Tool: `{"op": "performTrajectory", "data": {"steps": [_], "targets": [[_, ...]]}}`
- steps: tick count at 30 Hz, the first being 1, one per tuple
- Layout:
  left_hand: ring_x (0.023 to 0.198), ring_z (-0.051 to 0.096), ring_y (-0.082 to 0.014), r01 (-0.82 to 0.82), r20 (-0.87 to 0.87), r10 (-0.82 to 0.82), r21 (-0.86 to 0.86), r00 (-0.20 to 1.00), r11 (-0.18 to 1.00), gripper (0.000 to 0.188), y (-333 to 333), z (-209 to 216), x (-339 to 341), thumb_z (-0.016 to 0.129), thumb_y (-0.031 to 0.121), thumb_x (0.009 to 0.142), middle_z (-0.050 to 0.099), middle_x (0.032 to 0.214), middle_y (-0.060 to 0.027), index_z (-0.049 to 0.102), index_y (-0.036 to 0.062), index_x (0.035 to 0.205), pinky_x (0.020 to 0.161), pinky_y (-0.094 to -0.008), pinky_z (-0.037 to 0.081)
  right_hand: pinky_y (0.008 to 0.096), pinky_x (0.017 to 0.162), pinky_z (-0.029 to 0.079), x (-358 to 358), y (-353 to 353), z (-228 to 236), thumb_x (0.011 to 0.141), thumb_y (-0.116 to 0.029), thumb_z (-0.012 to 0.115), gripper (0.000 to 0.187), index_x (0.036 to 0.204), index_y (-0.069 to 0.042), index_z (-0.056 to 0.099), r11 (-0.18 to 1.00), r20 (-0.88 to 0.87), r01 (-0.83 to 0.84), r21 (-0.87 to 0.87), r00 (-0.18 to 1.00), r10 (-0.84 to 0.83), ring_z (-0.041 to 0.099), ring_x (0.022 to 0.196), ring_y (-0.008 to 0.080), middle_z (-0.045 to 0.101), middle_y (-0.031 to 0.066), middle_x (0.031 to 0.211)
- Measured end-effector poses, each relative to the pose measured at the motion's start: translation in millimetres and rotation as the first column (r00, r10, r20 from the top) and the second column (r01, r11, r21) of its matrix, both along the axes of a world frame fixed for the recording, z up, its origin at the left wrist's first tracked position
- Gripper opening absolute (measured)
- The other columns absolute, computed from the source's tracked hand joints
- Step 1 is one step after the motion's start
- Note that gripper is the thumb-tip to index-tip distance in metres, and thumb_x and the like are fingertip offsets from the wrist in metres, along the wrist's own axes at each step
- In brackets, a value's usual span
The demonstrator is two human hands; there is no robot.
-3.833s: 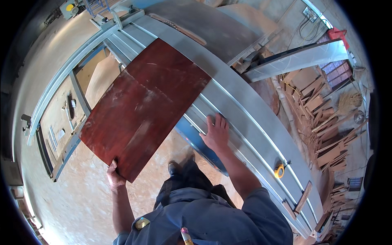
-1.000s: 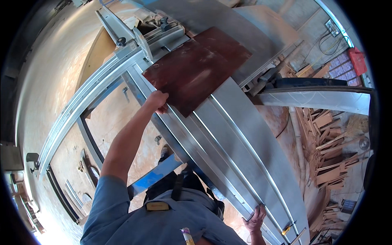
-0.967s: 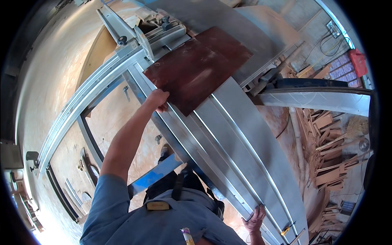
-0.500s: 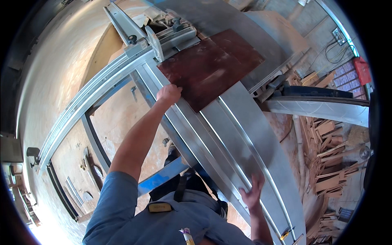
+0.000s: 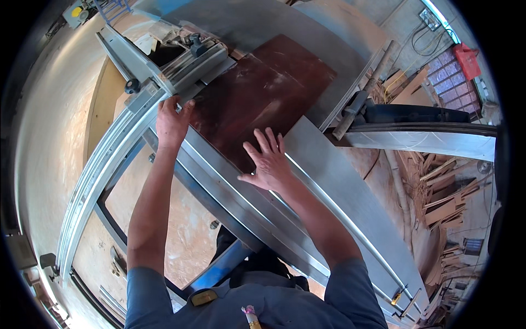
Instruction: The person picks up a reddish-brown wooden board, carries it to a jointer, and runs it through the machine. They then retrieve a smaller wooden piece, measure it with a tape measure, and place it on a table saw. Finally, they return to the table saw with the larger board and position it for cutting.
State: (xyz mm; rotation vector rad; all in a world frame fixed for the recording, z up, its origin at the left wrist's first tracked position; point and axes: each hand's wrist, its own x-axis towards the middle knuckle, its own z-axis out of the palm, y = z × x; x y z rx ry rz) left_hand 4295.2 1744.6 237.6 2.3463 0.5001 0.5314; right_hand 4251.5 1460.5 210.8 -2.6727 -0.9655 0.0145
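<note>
A dark red-brown board lies flat on the metal bed of a sliding table saw. My right hand is over the board's near corner, fingers spread and palm down; whether it presses on the board I cannot tell. At the board's left corner, next to the end of the aluminium fence, is my left hand. Its fingers are bent, with the thumb held apart from them, and nothing shows between them. The fingertips come close to the fence end and the board's edge.
A long curved-looking aluminium rail runs along the left over a blue frame. To the right, a metal beam juts out above piles of wood offcuts. A small yellow-tipped tool lies near the bed's near end.
My right hand has come up from the near rails to the board, fingers spread. My left hand has left the board's near-left edge for its left corner by the fence. The view has shifted.
</note>
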Motion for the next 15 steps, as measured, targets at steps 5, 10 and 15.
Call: {"op": "performTrajectory", "data": {"steps": [5, 10, 15], "targets": [[0.089, 0.063, -0.031, -0.144, 0.108, 0.185, -0.303, 0.977, 0.942, 0.042, -2.3, -7.1, 12.0, 0.072, 0.032, 0.082, 0.063, 0.095, -0.0175, 0.061, -0.0026, 0.103, 0.081, -0.0384, 0.049, 0.0634, 0.111, 0.015, 3.7, 6.1, -13.0, 0.065, -0.061, 0.075, 0.084, 0.133, -0.016, 0.053, 1.0, -0.026, -0.007, -0.026, 1.0, 0.006, 0.021, 0.14, 0.0424, 0.029, 0.0176, 0.149], [0.081, 0.063, -0.0342, -0.197, 0.219, 0.189, 0.017, 0.957, 0.98, 0.04, 12.2, -13.9, 32.9, 0.076, 0.029, 0.077, 0.064, 0.086, -0.0186, 0.059, -0.0045, 0.092, 0.077, -0.0396, 0.049, 0.0631, 0.112, 0.013, 15.2, 11.4, -11.4, 0.067, -0.062, 0.074, 0.083, 0.135, -0.019, 0.052, 0.999, -0.05, -0.005, -0.045, 0.999, 0.002, 0.021, 0.141, 0.0413, 0.027, 0.0163, 0.151], [0.084, 0.065, -0.0354, -0.178, 0.086, 0.184, -0.07, 0.979, 0.981, 0.039, 20.8, 7.3, 41.5, 0.069, 0.03, 0.078, 0.067, 0.088, -0.0217, 0.061, -0.0055, 0.091, 0.078, -0.0413, 0.05, 0.0628, 0.112, 0.012, 26.0, 15.2, -14.5, 0.068, -0.064, 0.071, 0.085, 0.137, -0.02, 0.049, 0.997, -0.065, -0.024, -0.07, 0.998, 0.02, 0.019, 0.142, 0.0411, 0.025, 0.0167, 0.153]]}}
